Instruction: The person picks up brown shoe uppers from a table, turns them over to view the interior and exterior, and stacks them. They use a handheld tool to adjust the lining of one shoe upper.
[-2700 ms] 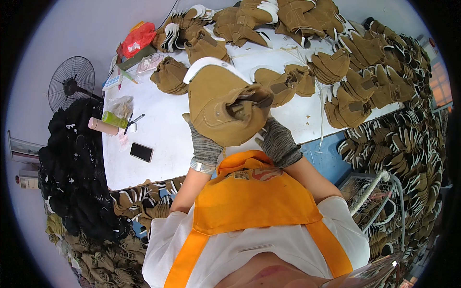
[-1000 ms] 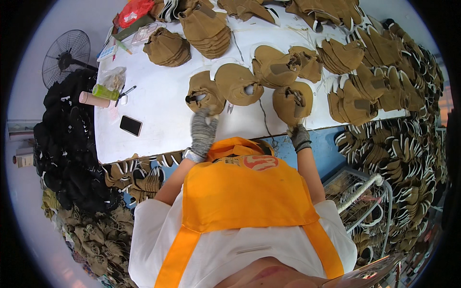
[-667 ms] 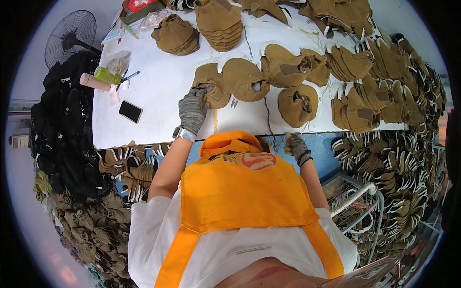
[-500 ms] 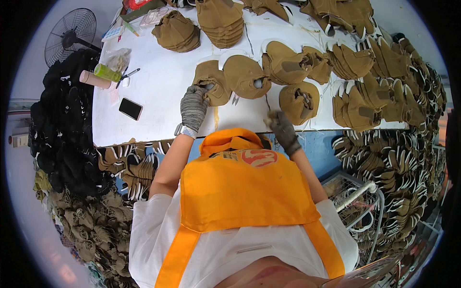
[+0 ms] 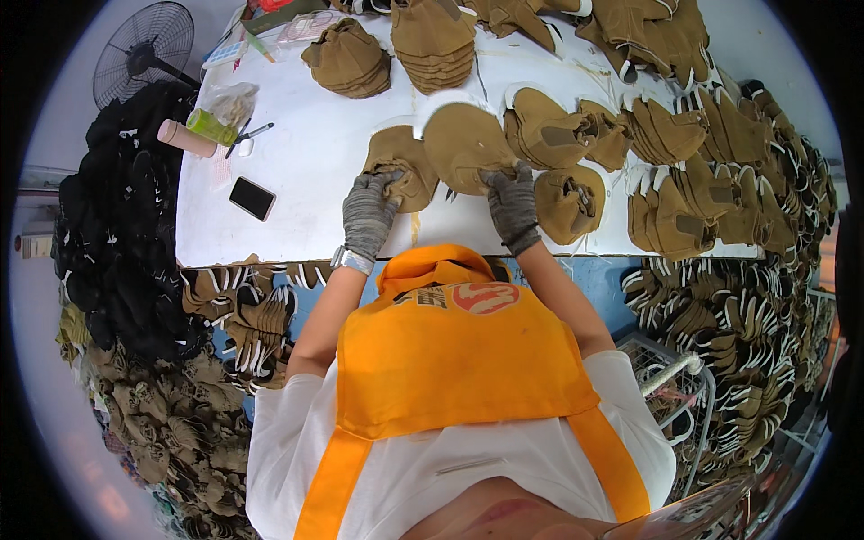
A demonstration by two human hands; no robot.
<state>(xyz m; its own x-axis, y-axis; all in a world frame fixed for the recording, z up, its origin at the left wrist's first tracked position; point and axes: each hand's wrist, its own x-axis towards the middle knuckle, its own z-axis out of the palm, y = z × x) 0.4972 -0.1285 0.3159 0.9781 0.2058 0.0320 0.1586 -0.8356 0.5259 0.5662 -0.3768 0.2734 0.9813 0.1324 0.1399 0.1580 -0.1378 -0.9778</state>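
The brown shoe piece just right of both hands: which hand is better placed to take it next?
Probably the right hand, beside that shoe piece, though holding the middle piece. The left hand is farther, holding the left piece.

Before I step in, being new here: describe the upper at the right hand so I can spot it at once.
Start at the white table, middle of its near side. The brown upper there has a white edge at its far end. It alone has the right hand at its near end; its left neighbour has the left hand.
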